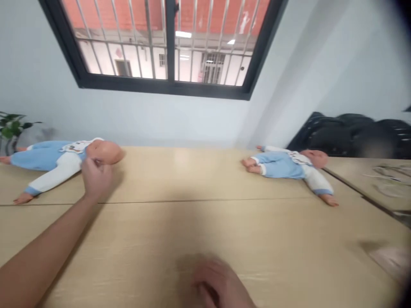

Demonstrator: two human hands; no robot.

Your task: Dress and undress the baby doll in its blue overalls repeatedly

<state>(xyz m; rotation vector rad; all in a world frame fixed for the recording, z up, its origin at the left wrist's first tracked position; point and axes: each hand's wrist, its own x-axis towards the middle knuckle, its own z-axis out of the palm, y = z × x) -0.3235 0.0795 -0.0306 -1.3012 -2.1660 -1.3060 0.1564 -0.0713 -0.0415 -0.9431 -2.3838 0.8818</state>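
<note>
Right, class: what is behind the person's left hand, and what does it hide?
Behind the left hand lies the doll on the left, its head and white sleeve showing. The hand hides a patch beside the doll's head, and anything within its curled fingers.

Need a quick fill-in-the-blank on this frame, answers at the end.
1. The left hand is at the doll whose feet lie near a green-leaved ____.
2. The other doll wears light ____ trousers.
3. The right hand touches ____ of the two dolls.
4. Vertical metal ____ show across the window.

Missing words: plant; blue; neither; bars.
</note>
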